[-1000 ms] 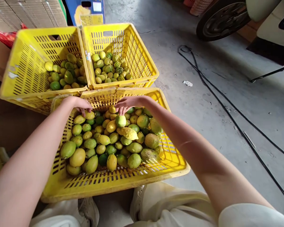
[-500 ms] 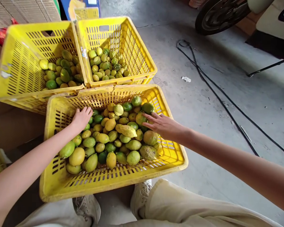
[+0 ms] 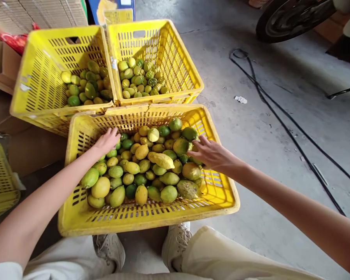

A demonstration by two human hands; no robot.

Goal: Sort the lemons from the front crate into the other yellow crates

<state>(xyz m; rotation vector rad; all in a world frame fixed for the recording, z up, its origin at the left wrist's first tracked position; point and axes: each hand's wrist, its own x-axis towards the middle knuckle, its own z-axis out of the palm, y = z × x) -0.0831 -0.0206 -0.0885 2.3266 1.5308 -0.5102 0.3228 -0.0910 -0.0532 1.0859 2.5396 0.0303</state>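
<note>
Yellow and green lemons (image 3: 140,151) lie heaped in the near yellow crate (image 3: 148,225). My left hand (image 3: 107,140) is inside its far left part, fingers stretched over the green lemons at the pile's edge. It looks open, though part of its fingertips and underside is hidden. At the right side of the heap, my right hand (image 3: 214,154) is open with its fingers apart. It is nearest to a large yellow-green lemon (image 3: 181,146) and a dark green one (image 3: 190,133); I see nothing held in it. A long, knobbly yellow lemon (image 3: 161,160) rests on top of the pile.
Behind stand two more yellow crates, one at left (image 3: 36,85) and one at right (image 3: 186,66), both with fruit. Another crate (image 3: 0,179) and cardboard (image 3: 10,66) are at left. A black cable (image 3: 282,116) crosses the floor below a wheel (image 3: 288,23).
The view has shifted, so the crates appear farther right. My right hand has drawn slightly back from the large lemon, its fingers more spread. My left hand stays at the far left of the pile.
</note>
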